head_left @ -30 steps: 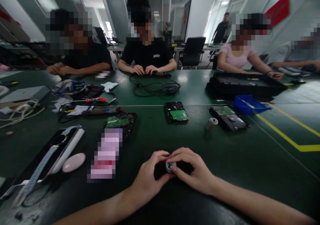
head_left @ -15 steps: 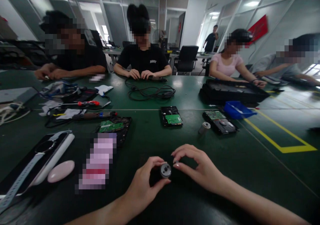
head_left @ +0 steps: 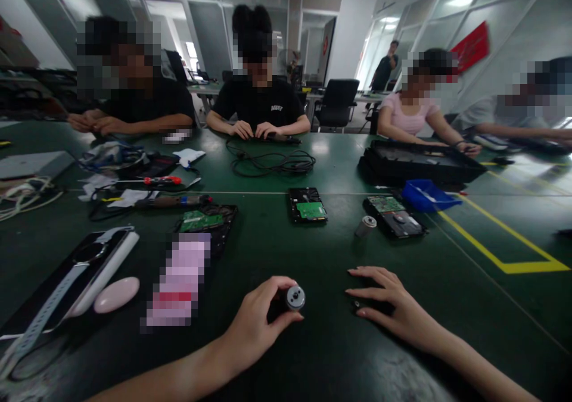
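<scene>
One small round metal part (head_left: 295, 298), silver-faced with a dark centre, sits low in the middle of the frame, pinched between the thumb and forefinger of the left hand (head_left: 258, 324) just above the green table (head_left: 447, 307). To its right, well apart from the part, the right hand (head_left: 388, 301) lies low over the table with its fingers loosely spread; a tiny dark piece (head_left: 357, 304) shows under the fingertips, too small to tell whether it is gripped.

Further up the frame, past the hands, a short metal cylinder (head_left: 365, 226) stands by an opened hard drive (head_left: 394, 217), with a blue tray (head_left: 426, 195) just beyond it. Another hard drive (head_left: 307, 205) with a green board lies at centre, and a third drive (head_left: 210, 220) to its left. At lower left a smartwatch (head_left: 67, 283) rests on a dark box beside a pink oval case (head_left: 117, 295). A red-handled screwdriver (head_left: 161, 180) lies at mid left. Across the table several people sit; one handles a black cable (head_left: 272, 162).
</scene>
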A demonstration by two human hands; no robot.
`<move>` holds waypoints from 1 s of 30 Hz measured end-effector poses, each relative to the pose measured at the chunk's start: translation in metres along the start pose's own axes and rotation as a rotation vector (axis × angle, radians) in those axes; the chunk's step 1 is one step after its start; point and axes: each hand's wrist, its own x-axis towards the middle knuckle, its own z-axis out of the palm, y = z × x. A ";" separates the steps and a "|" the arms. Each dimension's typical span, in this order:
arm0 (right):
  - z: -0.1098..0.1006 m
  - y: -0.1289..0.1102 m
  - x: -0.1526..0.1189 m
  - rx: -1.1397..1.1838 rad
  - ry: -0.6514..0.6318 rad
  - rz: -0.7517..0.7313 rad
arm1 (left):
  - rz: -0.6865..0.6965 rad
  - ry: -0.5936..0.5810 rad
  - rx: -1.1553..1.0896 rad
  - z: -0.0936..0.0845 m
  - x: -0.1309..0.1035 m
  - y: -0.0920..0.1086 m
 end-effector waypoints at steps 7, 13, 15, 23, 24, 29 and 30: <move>0.002 -0.007 0.006 0.100 0.114 0.017 | -0.003 -0.007 0.004 -0.001 -0.001 0.000; 0.003 -0.050 0.037 0.266 0.174 -0.090 | -0.002 -0.001 -0.003 0.000 0.000 -0.001; 0.005 -0.071 0.051 0.262 0.176 -0.177 | -0.008 0.000 -0.009 0.001 0.000 -0.001; 0.024 -0.096 0.075 0.252 0.140 -0.241 | 0.000 0.000 -0.041 0.000 0.000 0.000; 0.026 -0.095 0.074 0.247 0.141 -0.238 | -0.001 0.002 -0.041 0.001 0.000 0.000; 0.027 -0.092 0.073 0.251 0.119 -0.232 | -0.018 -0.004 -0.051 0.001 0.001 -0.001; 0.026 -0.092 0.073 0.266 0.107 -0.227 | -0.019 -0.005 -0.051 0.001 0.001 0.000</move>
